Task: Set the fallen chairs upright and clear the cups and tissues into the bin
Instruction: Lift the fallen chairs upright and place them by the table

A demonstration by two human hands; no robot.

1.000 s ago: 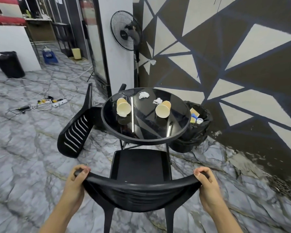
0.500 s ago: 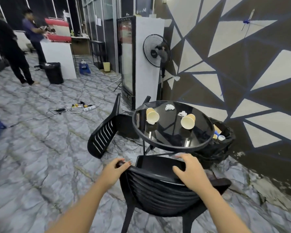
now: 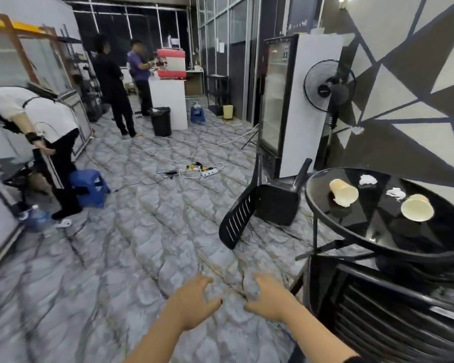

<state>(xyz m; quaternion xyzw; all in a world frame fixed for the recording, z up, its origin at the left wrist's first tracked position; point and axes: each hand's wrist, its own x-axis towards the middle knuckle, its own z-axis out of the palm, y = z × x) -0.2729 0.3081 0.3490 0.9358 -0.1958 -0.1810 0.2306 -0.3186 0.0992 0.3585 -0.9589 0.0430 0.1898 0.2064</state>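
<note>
- The left hand (image 3: 194,301) and right hand (image 3: 269,297) hang empty over the floor, fingers spread and loose.
- An upright black chair (image 3: 393,310) stands just right of them, against the round glass tabletop (image 3: 378,231).
- A fallen chair (image 3: 262,203) lies on its side beyond.
- Two tipped paper cups (image 3: 343,192) (image 3: 416,208) and two crumpled tissues (image 3: 368,179) (image 3: 396,192) lie on the tabletop.

The upright chair (image 3: 393,315) is cut off by the right and lower edges. The round table (image 3: 325,205) is clipped at the right; its legs are partly hidden. Both hands (image 3: 194,297) (image 3: 270,297) are motion-blurred. The fallen chair (image 3: 270,203) is partly concealed behind the table.
</note>
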